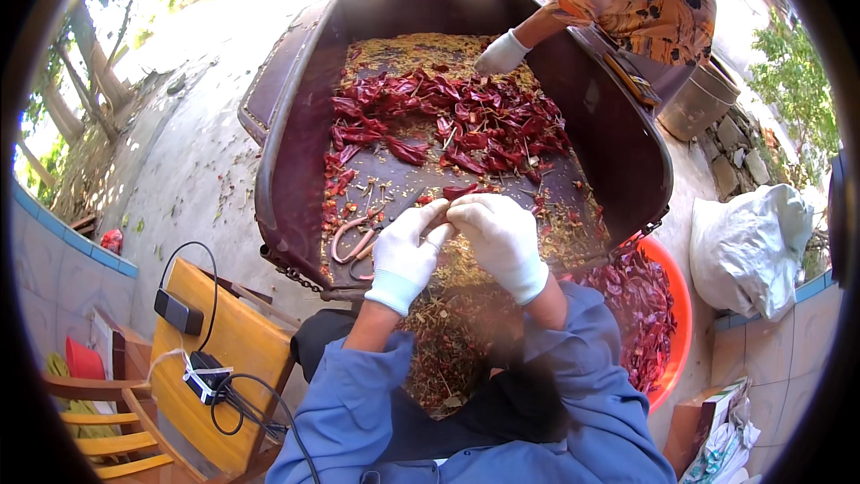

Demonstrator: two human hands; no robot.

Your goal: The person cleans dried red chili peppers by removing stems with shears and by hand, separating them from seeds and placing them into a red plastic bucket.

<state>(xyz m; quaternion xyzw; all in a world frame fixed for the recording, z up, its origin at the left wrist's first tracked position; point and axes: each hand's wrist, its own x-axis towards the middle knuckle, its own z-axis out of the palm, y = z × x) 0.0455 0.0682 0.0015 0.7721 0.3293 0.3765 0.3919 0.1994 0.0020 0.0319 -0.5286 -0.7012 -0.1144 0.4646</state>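
Both of my hands wear white knit gloves and meet over the near end of a dark maroon cart bed [618, 148]. My left hand [408, 246] is closed in a pinch, its fingertips against those of my right hand [503, 237], which is pinched too. What they hold between them is hidden. Just past the fingertips shows a dried red chili [460, 191]; I cannot tell whether it is held or lying. A pile of dried red chilies [461, 121] spreads across the bed beyond. Left of my left hand lie pink-handled scissors [351, 242], partly covered by the glove.
Another person's gloved hand [502, 54] reaches into the bed's far right. Loose seeds [403, 49] cover its far end. An orange basin [683, 323] of chilies stands at right, near a white sack [751, 246]. A wooden chair [193, 376] at left carries black cabled devices [208, 376].
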